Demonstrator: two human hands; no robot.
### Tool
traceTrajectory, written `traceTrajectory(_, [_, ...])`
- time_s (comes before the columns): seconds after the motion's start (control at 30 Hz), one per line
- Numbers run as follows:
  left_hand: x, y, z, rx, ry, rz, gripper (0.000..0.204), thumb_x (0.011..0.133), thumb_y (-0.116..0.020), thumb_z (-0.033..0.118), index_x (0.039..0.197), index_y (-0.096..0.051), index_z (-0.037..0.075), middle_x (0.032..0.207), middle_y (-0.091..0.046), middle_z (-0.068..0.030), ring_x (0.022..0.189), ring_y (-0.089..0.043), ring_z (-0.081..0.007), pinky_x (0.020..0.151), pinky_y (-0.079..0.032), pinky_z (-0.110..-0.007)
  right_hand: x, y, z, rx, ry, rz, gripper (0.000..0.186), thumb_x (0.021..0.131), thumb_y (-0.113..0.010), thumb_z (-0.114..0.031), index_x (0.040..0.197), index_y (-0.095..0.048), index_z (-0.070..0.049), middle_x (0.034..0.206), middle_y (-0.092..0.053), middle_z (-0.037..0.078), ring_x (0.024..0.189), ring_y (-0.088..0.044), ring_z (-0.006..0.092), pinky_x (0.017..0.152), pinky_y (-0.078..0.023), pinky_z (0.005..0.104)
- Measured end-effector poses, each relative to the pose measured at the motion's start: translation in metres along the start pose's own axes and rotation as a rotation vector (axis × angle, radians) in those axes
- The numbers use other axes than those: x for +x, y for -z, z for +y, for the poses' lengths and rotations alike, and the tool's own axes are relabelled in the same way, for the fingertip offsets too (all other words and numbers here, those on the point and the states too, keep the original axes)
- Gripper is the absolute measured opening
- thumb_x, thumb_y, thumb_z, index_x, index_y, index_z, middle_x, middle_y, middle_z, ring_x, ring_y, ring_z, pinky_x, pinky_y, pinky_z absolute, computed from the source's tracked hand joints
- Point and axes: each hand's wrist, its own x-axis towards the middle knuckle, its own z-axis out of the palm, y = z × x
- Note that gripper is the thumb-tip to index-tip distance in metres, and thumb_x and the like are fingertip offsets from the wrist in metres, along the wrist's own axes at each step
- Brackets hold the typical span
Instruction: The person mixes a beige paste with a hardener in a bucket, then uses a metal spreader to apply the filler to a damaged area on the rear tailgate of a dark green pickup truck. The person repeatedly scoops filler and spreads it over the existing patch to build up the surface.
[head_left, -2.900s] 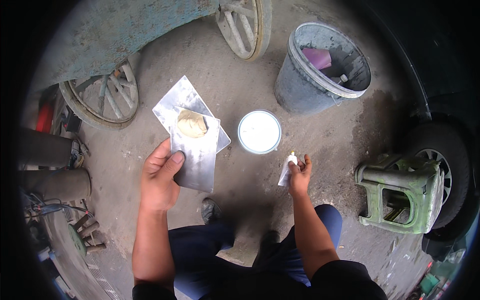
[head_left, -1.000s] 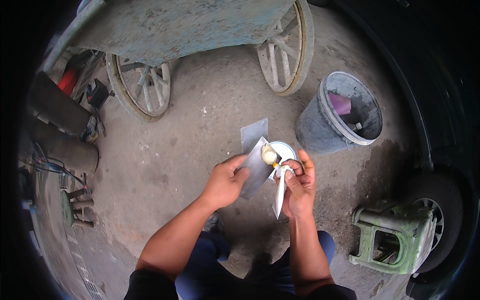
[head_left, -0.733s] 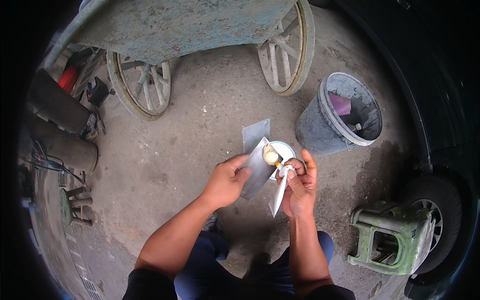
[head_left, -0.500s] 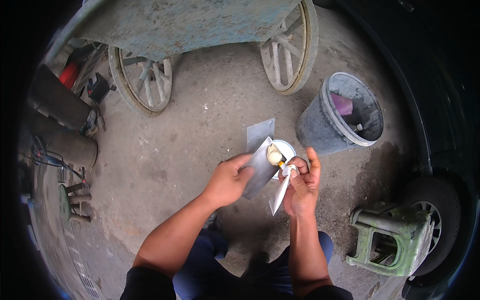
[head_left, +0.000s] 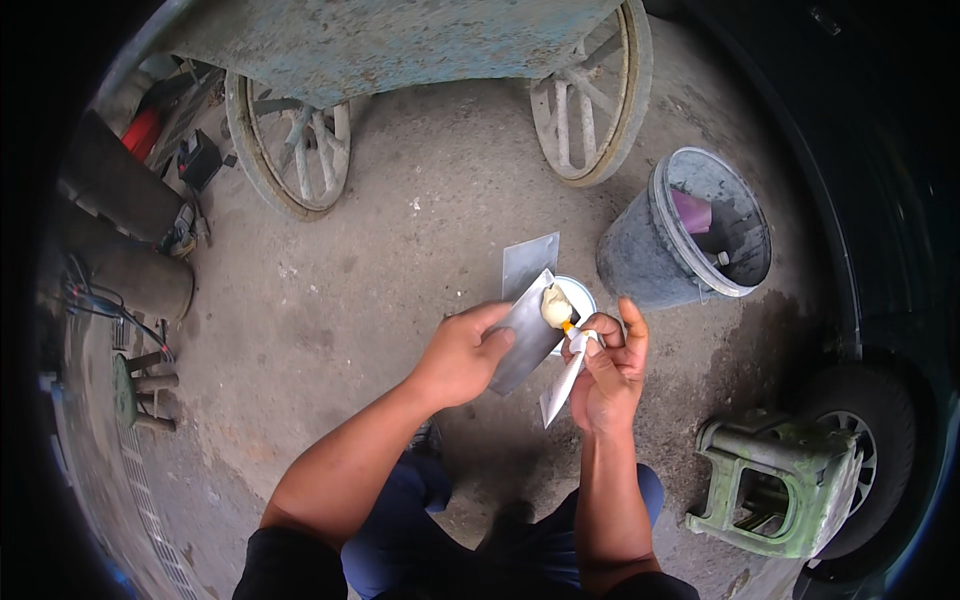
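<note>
The bucket (head_left: 632, 258), at two o'clock in the view, was grey and grimy; it held a purple sheet (head_left: 692, 212) and something white-capped (head_left: 722, 259). The tin (head_left: 584, 299), at three o'clock, stood on the floor (head_left: 400, 220), partly hidden beneath the hands; whether its white top was a lid or its contents could not be told. The tube (head_left: 562, 393) was white, creased and flattened towards its tail at seven o'clock, its orange nozzle (head_left: 569, 327) at the five o'clock edge of the putty (head_left: 556, 305). That putty was a cream, rounded lump at the one o'clock end of a dull metal plate (head_left: 518, 352); a second plate (head_left: 530, 256) showed behind. The left hand (head_left: 462, 355) clasped the plate, thumb on its face, other fingers hidden. The right hand (head_left: 612, 370) pinched the tube near its neck, one finger raised clear.
</note>
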Motion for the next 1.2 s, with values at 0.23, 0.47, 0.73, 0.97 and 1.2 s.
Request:
traceTrajectory(0.23, [-0.001, 0.004, 0.003, -0.015, 0.022, -0.031, 0.035, 0.094, -0.055, 0.009, 0.127, -0.055, -0.003, 0.113, -0.066, -0.0125, 0.101, -0.061, -0.016, 0.088, -0.048, -0.03, 0.0, 0.0, 0.004, -0.02, 0.012, 0.014, 0.053, 0.086, -0.056, 0.01, 0.134, -0.044, -0.01, 0.105, -0.059, 0.007, 0.092, -0.058, 0.0163, 0.08, -0.05, 0.0313])
traceTrajectory(0.47, [-0.002, 0.004, 0.008, -0.068, 0.032, -0.005, 0.034, 0.093, -0.055, 0.008, 0.126, -0.056, -0.001, 0.108, -0.068, -0.0141, 0.096, -0.064, -0.0157, 0.085, -0.049, -0.03, 0.001, 0.004, 0.007, -0.055, 0.002, 0.05, 0.054, 0.085, -0.054, 0.011, 0.134, -0.044, -0.009, 0.106, -0.059, 0.008, 0.092, -0.059, 0.0166, 0.08, -0.051, 0.0325])
traceTrajectory(0.73, [0.0, 0.009, 0.001, -0.3, 0.144, -0.08, 0.034, 0.095, -0.053, 0.006, 0.128, -0.055, -0.002, 0.106, -0.067, -0.0071, 0.092, -0.06, -0.0096, 0.082, -0.049, -0.027, 0.002, 0.008, -0.014, 0.096, -0.05, 0.036, 0.056, 0.088, -0.059, 0.001, 0.139, -0.041, -0.015, 0.11, -0.062, 0.008, 0.094, -0.062, 0.017, 0.078, -0.053, 0.0329])
traceTrajectory(0.97, [0.001, 0.019, 0.001, -0.518, 0.22, -0.032, 0.033, 0.095, -0.054, 0.005, 0.127, -0.055, -0.005, 0.106, -0.066, -0.0061, 0.092, -0.06, -0.009, 0.082, -0.049, -0.025, 0.034, 0.049, -0.028, -0.053, -0.009, 0.182, 0.061, 0.086, -0.061, 0.002, 0.141, -0.035, -0.007, 0.111, -0.061, 0.01, 0.095, -0.063, 0.0224, 0.082, -0.053, 0.0336])
traceTrajectory(1.2, [0.002, 0.035, 0.006, -0.558, 0.162, 0.059, 0.032, 0.093, -0.054, 0.0, 0.125, -0.056, -0.005, 0.108, -0.066, -0.0074, 0.094, -0.06, -0.0101, 0.083, -0.049, -0.025, 0.058, 0.144, 0.062, -1.015, -0.16, 0.205, 0.05, 0.083, -0.067, 0.003, 0.129, -0.052, -0.006, 0.1, -0.06, 0.006, 0.083, -0.062, 0.0154, 0.072, -0.052, 0.0277])
